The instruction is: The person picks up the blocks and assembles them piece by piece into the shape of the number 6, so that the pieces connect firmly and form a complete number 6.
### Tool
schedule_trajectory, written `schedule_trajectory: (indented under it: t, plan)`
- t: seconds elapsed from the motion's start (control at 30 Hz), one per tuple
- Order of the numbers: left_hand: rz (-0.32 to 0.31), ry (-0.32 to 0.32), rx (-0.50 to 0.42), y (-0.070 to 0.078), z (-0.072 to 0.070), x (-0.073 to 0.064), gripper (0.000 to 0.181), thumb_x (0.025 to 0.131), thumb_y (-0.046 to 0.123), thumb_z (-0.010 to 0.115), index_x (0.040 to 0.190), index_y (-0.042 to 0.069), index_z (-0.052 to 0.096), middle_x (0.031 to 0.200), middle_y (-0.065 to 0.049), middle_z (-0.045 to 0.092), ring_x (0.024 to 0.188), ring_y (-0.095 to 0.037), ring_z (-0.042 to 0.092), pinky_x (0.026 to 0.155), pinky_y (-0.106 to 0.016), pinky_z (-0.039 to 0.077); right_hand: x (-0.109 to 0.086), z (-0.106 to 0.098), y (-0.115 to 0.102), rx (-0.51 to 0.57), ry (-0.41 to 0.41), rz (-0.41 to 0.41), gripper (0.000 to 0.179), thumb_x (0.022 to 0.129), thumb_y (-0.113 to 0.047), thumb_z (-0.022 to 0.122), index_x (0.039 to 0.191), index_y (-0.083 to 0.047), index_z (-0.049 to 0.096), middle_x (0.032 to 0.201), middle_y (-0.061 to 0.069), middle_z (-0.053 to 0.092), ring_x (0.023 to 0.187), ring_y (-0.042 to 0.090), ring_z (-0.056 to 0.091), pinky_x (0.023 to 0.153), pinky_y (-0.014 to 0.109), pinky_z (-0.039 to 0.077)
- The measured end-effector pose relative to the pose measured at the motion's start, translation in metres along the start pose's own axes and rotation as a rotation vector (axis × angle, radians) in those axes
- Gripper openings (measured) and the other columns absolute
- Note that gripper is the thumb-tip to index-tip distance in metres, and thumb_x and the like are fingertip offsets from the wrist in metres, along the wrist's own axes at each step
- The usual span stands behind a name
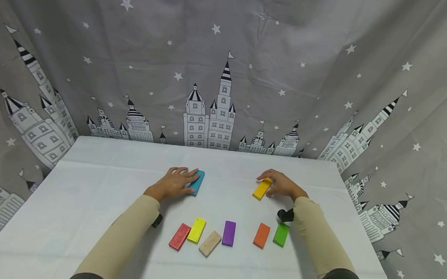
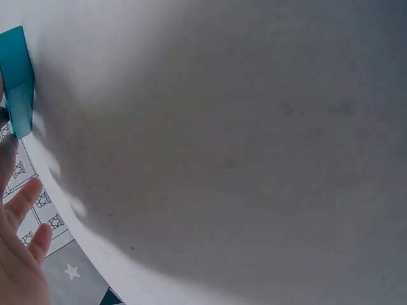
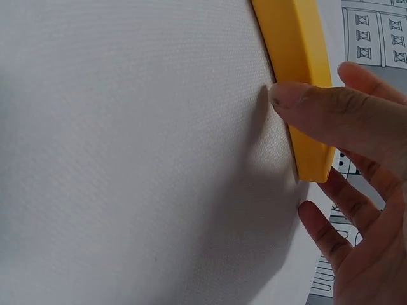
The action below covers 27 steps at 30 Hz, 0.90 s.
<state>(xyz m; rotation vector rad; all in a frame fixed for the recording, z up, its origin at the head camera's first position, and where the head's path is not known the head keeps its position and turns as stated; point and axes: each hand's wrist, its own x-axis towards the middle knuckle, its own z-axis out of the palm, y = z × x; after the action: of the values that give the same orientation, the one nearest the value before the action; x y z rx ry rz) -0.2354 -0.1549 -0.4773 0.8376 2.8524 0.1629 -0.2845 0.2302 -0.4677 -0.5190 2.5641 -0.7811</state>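
Note:
At the middle of the table, my left hand [image 1: 172,185] pinches a blue block [image 1: 197,183] between thumb and fingers. In the left wrist view, that blue block [image 2: 19,76] shows at the left edge; two other fingers are spread away from it, and the thumb's contact is hard to see. Farther right, my right hand [image 1: 282,185] pinches an orange-yellow block [image 1: 260,191]. The right wrist view has the thumb against one long side of the orange-yellow block [image 3: 299,63], with fingers partly hidden behind it.
Nearer the person lie a red block [image 1: 179,236], a yellow block [image 1: 197,230], a plain wooden block [image 1: 210,243], a purple block [image 1: 228,233], an orange block [image 1: 262,235] and a green block [image 1: 281,234]. A grey castle-print curtain [image 1: 213,50] hangs behind the white table [image 1: 92,183].

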Motion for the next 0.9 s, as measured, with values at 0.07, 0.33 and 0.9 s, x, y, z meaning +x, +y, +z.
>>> schedule_trajectory:
  t: [0.07,0.33,0.9]
  plan:
    - [-0.002,-0.005,0.005,0.0002,0.0002,0.0000,0.062,0.090,0.048,0.046,0.142,0.018,0.032,0.148,-0.003,0.027,0.132,-0.033,0.028,0.105,-0.055,0.018,-0.0007,-0.0002,-0.0006,0.009,0.001,0.000,0.048,0.071,0.000,0.073,0.114,-0.019,0.064,0.129,0.008,0.048,0.123,0.031,0.038,0.105,0.053,0.025]
    - [0.020,-0.022,0.008,0.0035,0.0009,-0.0024,0.064,0.089,0.051,0.046,0.142,0.019,0.032,0.148,-0.002,0.027,0.133,-0.033,0.026,0.105,-0.055,0.018,-0.0009,0.0011,-0.0010,0.020,0.014,-0.004,0.043,0.071,0.001,0.072,0.110,-0.016,0.066,0.127,0.008,0.050,0.122,0.030,0.039,0.106,0.051,0.025]
    - [0.046,-0.012,-0.028,0.0085,0.0026,-0.0098,0.061,0.090,0.046,0.048,0.142,0.017,0.032,0.148,0.000,0.027,0.132,-0.032,0.027,0.105,-0.054,0.019,0.0039,0.0030,0.0039,0.054,0.038,-0.059,0.032,0.071,0.002,0.073,0.099,-0.013,0.068,0.115,0.007,0.056,0.113,0.027,0.047,0.103,0.046,0.033]
